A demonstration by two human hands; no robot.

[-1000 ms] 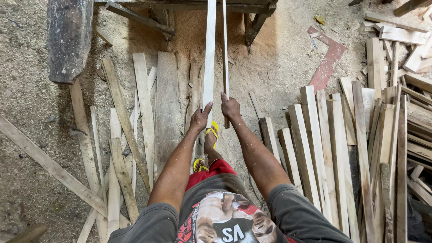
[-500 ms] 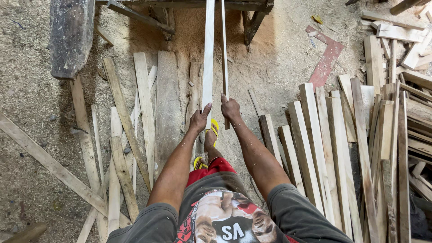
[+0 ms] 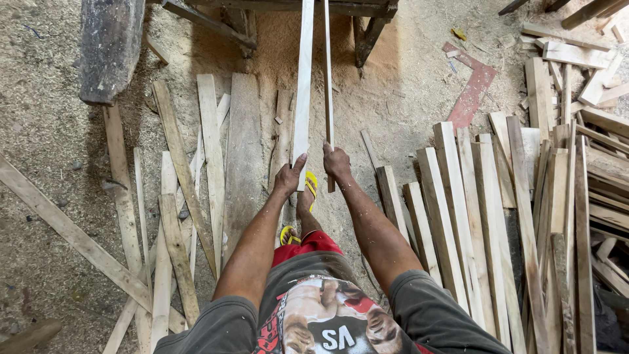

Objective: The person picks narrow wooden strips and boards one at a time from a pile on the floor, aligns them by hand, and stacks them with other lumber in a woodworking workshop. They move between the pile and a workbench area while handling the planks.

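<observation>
Here, viewed from above, the left hand (image 3: 289,178) closes thumb and fingers around the near end of a wide, pale, flat wooden slat (image 3: 303,85), smooth-faced and straight-edged. The right hand (image 3: 336,161) is clenched around the near end of a much narrower wooden strip (image 3: 327,78), thin and square-edged. Both pieces lie side by side, just apart, with their long axes running straight away from the person towards a dark wooden bench (image 3: 288,8) at the top edge. Below the hands, a foot in a yellow flip-flop (image 3: 310,184) stands on sawdust-covered ground (image 3: 406,85). Rough offcut planks (image 3: 196,170) lie scattered to the left; a denser pile of pale boards (image 3: 472,210) lies to the right.
</observation>
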